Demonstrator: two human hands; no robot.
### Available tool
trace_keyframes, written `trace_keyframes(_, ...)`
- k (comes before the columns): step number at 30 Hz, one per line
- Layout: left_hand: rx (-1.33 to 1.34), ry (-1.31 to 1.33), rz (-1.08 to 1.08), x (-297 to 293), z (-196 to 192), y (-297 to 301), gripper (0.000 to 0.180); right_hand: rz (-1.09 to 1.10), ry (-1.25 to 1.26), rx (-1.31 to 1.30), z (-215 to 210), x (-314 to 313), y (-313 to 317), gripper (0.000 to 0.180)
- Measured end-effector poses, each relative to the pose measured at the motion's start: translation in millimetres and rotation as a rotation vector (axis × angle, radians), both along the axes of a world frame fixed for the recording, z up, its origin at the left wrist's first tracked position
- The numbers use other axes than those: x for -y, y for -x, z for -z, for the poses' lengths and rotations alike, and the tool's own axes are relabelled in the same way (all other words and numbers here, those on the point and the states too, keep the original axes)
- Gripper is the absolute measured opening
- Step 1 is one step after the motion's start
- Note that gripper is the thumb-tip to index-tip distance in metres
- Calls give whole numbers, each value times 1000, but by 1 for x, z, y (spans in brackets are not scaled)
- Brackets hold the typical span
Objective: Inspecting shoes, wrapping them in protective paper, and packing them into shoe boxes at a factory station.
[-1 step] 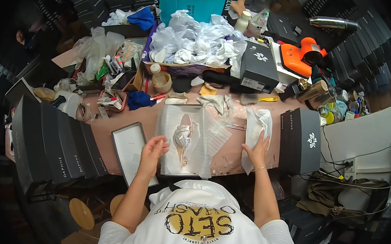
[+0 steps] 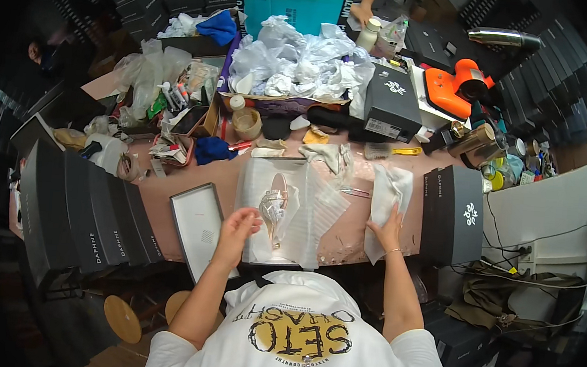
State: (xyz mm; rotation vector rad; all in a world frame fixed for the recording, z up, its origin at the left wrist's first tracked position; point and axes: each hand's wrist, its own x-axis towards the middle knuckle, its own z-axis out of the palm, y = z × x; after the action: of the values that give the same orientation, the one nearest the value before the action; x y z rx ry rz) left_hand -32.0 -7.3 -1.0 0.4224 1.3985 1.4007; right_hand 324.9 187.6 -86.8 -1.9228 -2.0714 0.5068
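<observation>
Left hand (image 2: 237,224) rests at the near left edge of the open shoe box (image 2: 251,242), fingers loosely curled and apart, fingertips just touching the tissue lining (image 2: 319,210); it holds nothing that can be made out. The shoe (image 2: 274,208), a pale strappy sandal, lies in the box just right of that hand, lengthwise, toe away from the person.

Right hand (image 2: 387,225) lies flat, fingers spread, pressing down on a white cloth (image 2: 388,191) spread on the table (image 2: 191,172); it grips nothing.

Set against the picture taken at the same instant, no shift is visible: both hands, shoe and cloth match in place. Judged from this, the work is at a pause, with the shoe lying in the box and not gripped.

Box lid (image 2: 197,224) lies just left of the left hand. A black box (image 2: 451,213) stands just right of the right hand. Beyond both hands is a heap of crumpled white paper (image 2: 296,63).
</observation>
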Motion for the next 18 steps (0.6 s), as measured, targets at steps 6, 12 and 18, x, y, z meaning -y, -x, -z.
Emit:
trace_keyframes(6,-209,-29,340,-5,11,-77,54,7,268,-822,-3,5,19,73)
trace_keyframes(12,343,-45,51,-26,32,-109,69,-483,4,-736,-108,104,130,67)
trace_keyframes(18,583,-174,241,-5,18,-41,52,-359,635,-1206,-133,36,145,56)
